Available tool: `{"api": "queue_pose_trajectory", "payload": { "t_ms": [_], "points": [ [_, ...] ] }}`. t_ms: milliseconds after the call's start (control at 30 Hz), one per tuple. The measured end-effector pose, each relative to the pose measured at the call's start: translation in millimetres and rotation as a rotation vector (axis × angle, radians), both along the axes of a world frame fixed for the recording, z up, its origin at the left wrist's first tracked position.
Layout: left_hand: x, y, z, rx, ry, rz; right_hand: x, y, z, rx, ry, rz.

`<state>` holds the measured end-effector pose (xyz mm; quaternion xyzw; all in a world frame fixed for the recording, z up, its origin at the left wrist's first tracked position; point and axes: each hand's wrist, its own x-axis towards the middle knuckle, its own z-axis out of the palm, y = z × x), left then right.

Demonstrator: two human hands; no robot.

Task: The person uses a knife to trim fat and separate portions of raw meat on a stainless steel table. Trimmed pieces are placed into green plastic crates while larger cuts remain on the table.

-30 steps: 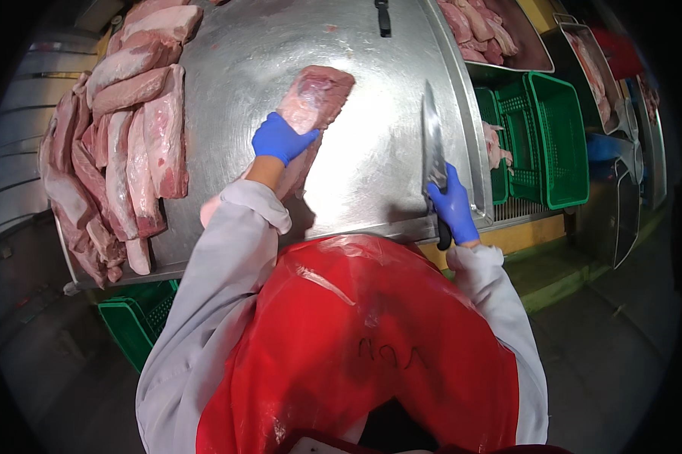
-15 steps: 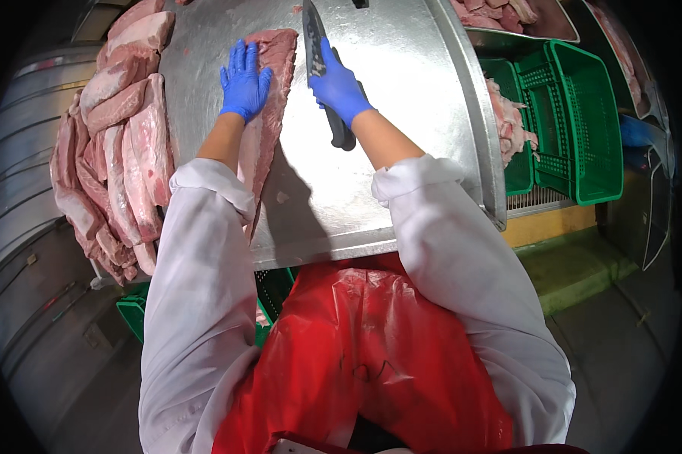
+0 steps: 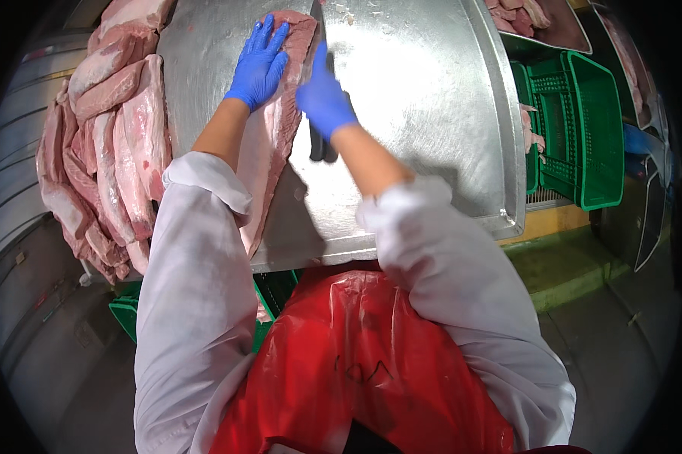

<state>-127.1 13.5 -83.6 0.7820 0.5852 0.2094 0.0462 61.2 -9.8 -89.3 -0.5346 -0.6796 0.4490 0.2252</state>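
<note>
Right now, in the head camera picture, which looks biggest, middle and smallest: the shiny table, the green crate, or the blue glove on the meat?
1. Shiny table
2. Green crate
3. Blue glove (left hand)

A broad steel table (image 3: 424, 113) with a raised rim fills the middle and shines under bright overhead light. To its left, raw pink meat slabs (image 3: 102, 151) lie heaped against a ribbed metal chute (image 3: 15, 197); to its right, a green slatted crate (image 3: 575, 129) stands above a yellow-green ledge (image 3: 560, 257). The floor (image 3: 628, 356) below is dull grey, and another green crate (image 3: 125, 318) sits under the table.
</note>
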Motion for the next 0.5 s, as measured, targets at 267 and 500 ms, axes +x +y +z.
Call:
{"api": "queue_pose_trajectory", "payload": {
  "t_ms": [267, 500],
  "points": [
    [3, 1, -1, 0.021, 0.035, 0.017, -8, 16, 42, -0.209, -0.008, 0.024],
    [-37, 18, -26, -0.015, 0.131, 0.19, -12, -143, 38, -0.263, 0.021, 0.107]
  ]
}}
